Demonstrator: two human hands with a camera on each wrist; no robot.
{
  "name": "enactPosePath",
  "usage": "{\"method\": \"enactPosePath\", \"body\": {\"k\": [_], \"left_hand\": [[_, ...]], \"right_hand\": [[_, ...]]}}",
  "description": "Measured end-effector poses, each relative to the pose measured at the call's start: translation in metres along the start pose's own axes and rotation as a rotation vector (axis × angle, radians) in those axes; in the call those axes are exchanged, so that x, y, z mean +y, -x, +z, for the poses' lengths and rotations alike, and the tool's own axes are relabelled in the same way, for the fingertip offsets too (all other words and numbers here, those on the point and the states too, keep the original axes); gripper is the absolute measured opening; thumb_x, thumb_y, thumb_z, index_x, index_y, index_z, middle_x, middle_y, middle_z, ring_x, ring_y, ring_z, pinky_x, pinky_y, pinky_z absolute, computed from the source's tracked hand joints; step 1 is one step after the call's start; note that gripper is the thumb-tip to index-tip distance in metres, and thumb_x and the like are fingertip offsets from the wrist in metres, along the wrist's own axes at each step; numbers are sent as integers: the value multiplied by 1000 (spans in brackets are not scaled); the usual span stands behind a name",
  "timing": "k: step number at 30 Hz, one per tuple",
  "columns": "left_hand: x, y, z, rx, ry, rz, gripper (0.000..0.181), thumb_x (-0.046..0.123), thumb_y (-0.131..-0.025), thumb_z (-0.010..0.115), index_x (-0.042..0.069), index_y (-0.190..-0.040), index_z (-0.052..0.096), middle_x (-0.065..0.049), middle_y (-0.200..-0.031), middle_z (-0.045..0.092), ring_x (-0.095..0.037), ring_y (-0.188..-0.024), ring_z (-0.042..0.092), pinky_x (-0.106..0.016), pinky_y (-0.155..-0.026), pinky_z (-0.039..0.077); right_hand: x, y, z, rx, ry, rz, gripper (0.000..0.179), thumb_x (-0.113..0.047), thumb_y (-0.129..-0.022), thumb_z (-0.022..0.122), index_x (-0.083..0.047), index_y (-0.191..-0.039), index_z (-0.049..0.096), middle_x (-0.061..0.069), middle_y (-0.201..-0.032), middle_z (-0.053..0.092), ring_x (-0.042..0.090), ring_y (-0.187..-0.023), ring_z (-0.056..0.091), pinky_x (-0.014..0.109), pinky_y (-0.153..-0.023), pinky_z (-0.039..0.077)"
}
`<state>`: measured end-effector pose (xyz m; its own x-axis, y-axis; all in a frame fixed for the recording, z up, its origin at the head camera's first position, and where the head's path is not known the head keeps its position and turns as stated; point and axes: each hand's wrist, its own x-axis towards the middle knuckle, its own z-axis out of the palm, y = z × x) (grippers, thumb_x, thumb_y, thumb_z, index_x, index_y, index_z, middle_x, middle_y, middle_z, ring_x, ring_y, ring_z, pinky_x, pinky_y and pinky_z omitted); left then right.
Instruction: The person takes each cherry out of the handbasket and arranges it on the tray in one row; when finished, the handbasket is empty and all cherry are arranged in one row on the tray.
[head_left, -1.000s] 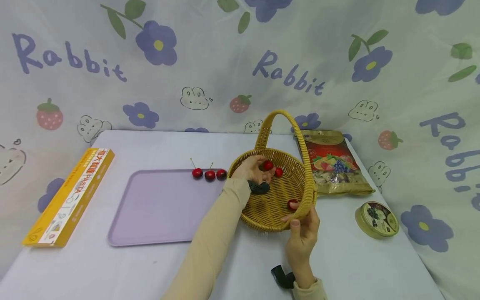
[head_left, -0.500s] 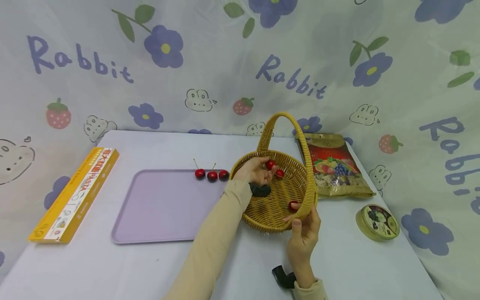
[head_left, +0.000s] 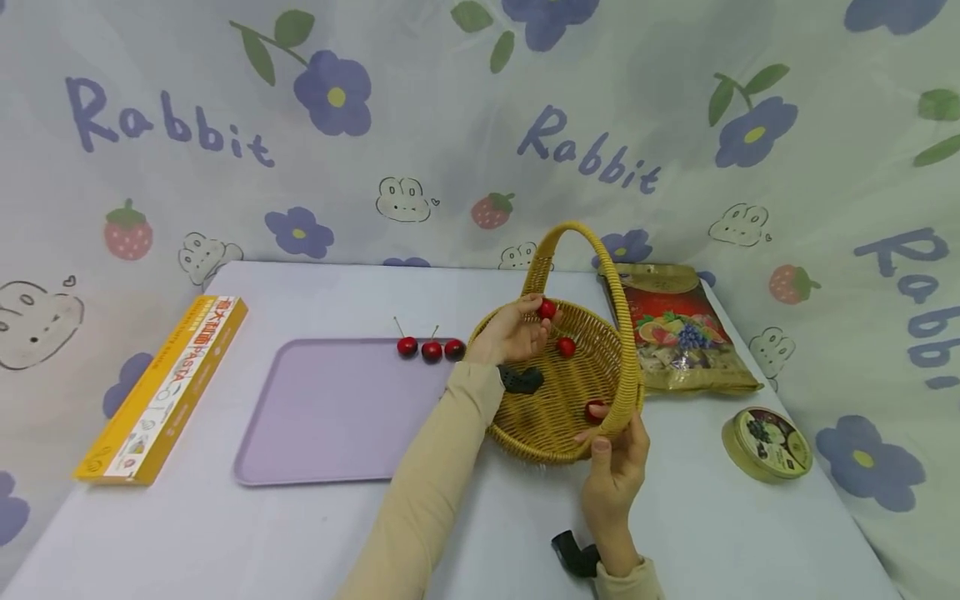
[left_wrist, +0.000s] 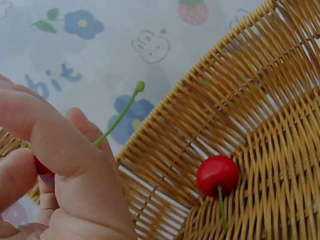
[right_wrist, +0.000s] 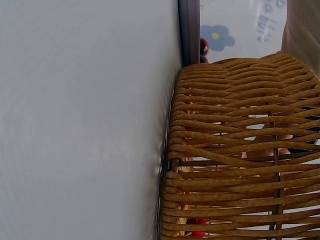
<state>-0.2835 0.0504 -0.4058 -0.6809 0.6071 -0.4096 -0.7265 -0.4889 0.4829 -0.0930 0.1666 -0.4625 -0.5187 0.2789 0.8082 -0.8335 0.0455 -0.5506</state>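
In the head view, a yellow wicker basket [head_left: 525, 425] with a tall arched handle stands right of centre on the table. My left hand [head_left: 510, 333] is over its far left side and pinches a red cherry [head_left: 547, 309]. The green stem [left_wrist: 120, 117] of that cherry sticks out past my fingers in the left wrist view; most of the fruit is hidden there. Another cherry [left_wrist: 217, 175] lies in the basket, and a third cherry [head_left: 596, 411] sits near my right hand [head_left: 617, 475]. That hand grips the basket's near right rim at the handle's foot.
Left of the basket lies a lilac tray [head_left: 337, 417], with several dark red cherries, including one cherry [head_left: 431, 352], along its far edge. A yellow pasta box [head_left: 165, 392] lies at far left. A fruit-printed bag [head_left: 675, 333] and a round tin [head_left: 767, 444] are at right.
My left hand has lifted the pinched cherry up toward the basket's far rim. My right hand keeps its hold on the basket. The head view has shifted slightly.
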Motion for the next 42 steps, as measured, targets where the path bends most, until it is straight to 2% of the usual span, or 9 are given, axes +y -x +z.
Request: {"method": "enactPosePath", "body": {"k": [3, 9, 17, 23, 28, 33, 37, 40, 42], "left_hand": [[3, 6, -1, 6, -17, 25, 9, 24, -103, 43, 22, -111, 45, -9, -110, 58, -8, -58, 54, -14, -49, 45], [10, 20, -5, 10, 75, 64, 15, 18, -101, 38, 9, -103, 50, -10, -96, 60, -14, -68, 56, -17, -53, 46], [28, 45, -7, -40, 208, 120, 21, 17, -104, 35, 11, -115, 52, -8, -110, 53, -15, -79, 49, -20, -61, 43], [44, 71, -24, -121, 230, 155, 27, 14, -103, 28, 14, -121, 48, -11, -121, 48, -23, -104, 45, -28, -76, 45], [64, 99, -47, -194, 273, 225, 33, 11, -103, 19, 15, -126, 43, -11, -141, 37, -27, -123, 39, -32, -89, 44], [83, 127, -81, -196, 374, 306, 37, 9, -103, 17, 15, -124, 47, -8, -146, 37, -27, -132, 35, -34, -98, 40], [92, 145, -117, -148, 490, 370, 39, 2, -100, 19, 13, -122, 50, -8, -139, 44, -24, -142, 26, -32, -113, 29], [94, 152, -143, -71, 541, 418, 46, -5, -95, 16, 15, -124, 46, -3, -150, 36, -20, -148, 16, -31, -121, 16], [93, 154, -158, 6, 519, 443, 52, -6, -93, 13, 19, -130, 39, 3, -157, 26, -17, -150, 12, -29, -121, 13]], "right_hand": [[-1, -1, 1, 8, -8, 2, 47, -6, -101, 45, 8, -142, 29, 16, -120, 58, 15, -78, 60, 18, -73, 53], [-1, 0, 2, 14, -29, 2, 47, -7, -100, 47, 8, -142, 29, 17, -120, 58, 15, -77, 60, 18, -73, 54], [-2, -3, 1, 7, -40, 25, 46, -7, -101, 46, 5, -143, 30, 15, -119, 58, 14, -79, 61, 19, -70, 52], [-5, -1, 3, 3, -31, 36, 47, -7, -101, 46, 5, -143, 29, 14, -118, 57, 13, -78, 61, 18, -71, 53], [-7, -2, 4, 4, -29, 25, 45, -5, -101, 44, 7, -142, 29, 15, -118, 57, 13, -79, 61, 18, -71, 53], [-8, -4, 5, 13, -19, 30, 45, -4, -101, 44, 9, -141, 29, 15, -118, 57, 13, -78, 62, 19, -70, 53], [-9, -4, 6, 13, -25, 44, 45, -5, -101, 45, 8, -141, 29, 15, -117, 58, 13, -78, 62, 19, -70, 53], [-9, -3, 7, 15, -38, 50, 45, -5, -101, 45, 8, -141, 29, 15, -117, 58, 14, -78, 62, 19, -71, 54], [-8, -2, 7, 21, -44, 51, 45, -5, -100, 45, 8, -140, 30, 15, -117, 58, 15, -78, 62, 18, -71, 54]]}}
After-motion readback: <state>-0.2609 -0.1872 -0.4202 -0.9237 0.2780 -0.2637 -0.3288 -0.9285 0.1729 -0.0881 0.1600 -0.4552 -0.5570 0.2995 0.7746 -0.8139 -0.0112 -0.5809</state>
